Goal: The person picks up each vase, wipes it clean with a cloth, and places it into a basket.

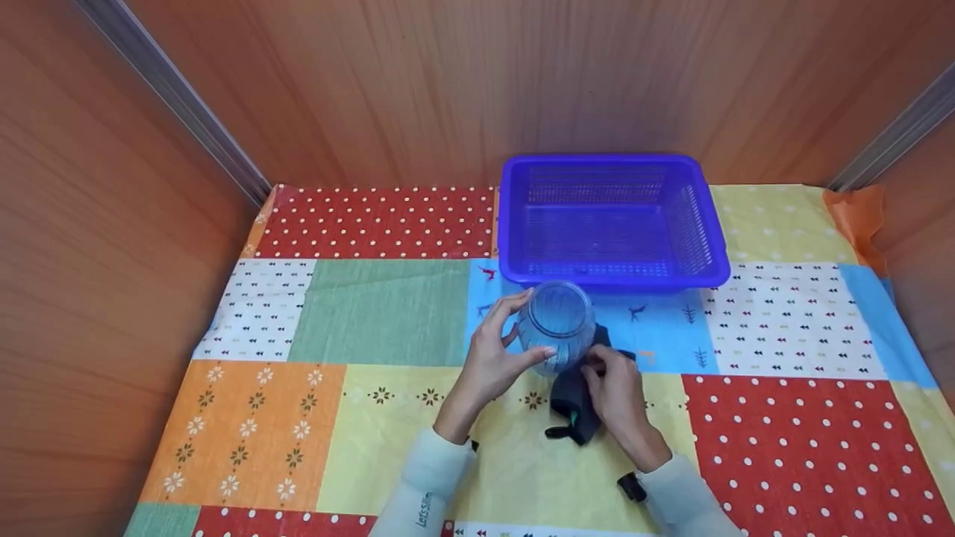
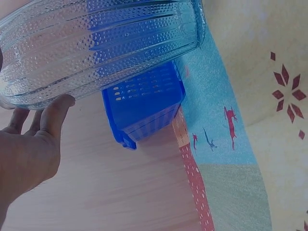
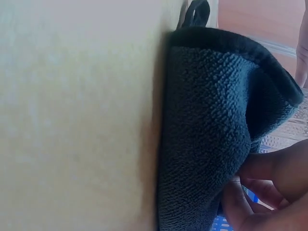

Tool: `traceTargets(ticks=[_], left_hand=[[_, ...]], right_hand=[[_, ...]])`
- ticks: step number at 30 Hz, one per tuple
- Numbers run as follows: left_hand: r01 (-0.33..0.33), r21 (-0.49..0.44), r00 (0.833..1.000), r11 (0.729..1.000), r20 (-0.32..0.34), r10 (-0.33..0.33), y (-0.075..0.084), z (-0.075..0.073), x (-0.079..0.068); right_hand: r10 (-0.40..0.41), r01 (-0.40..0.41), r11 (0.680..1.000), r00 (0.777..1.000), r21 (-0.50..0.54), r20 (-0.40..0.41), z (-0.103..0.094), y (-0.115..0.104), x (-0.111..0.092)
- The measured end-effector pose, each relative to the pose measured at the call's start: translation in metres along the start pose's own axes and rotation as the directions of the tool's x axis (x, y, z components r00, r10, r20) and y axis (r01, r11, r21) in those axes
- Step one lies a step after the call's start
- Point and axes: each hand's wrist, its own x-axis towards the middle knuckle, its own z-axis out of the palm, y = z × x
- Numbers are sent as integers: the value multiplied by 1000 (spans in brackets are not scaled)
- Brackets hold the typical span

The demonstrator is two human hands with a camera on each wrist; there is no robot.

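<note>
A clear ribbed glass jar (image 1: pixel 558 344) is tilted in my left hand (image 1: pixel 494 354), its round rim facing up toward the head camera. Thumb and fingers spread around its side. In the left wrist view, the jar's dimpled wall (image 2: pixel 106 53) fills the top, with fingertips against it. Beside and below the jar, my right hand (image 1: pixel 619 391) pinches a dark grey towelling cloth (image 1: pixel 573 399) that has a small hanging loop. The right wrist view shows the folded cloth (image 3: pixel 207 130) lying along the tabletop, its edge between thumb and fingers.
A purple-blue plastic basket (image 1: pixel 612 282) with slotted walls stands just beyond the jar, near the wooden back panel (image 1: pixel 418 89). Patchwork cloth (image 1: pixel 388 313) covers the table. Wooden panels also rise at left and right. An orange flap (image 1: pixel 856 224) sits at the far right corner.
</note>
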Motion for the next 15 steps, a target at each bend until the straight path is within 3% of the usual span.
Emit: traceTargets(ticks=[7,15], left_hand=[[12,-4,1000,1000,0,-12,-1,1,0],[1,0,1000,1000,-3,-1,-2,1,1]], right_hand=[[27,-26,999,999,31,-29,-3,-1,-2],[16,-9,996,997,87,-80,-26,-22,-1]])
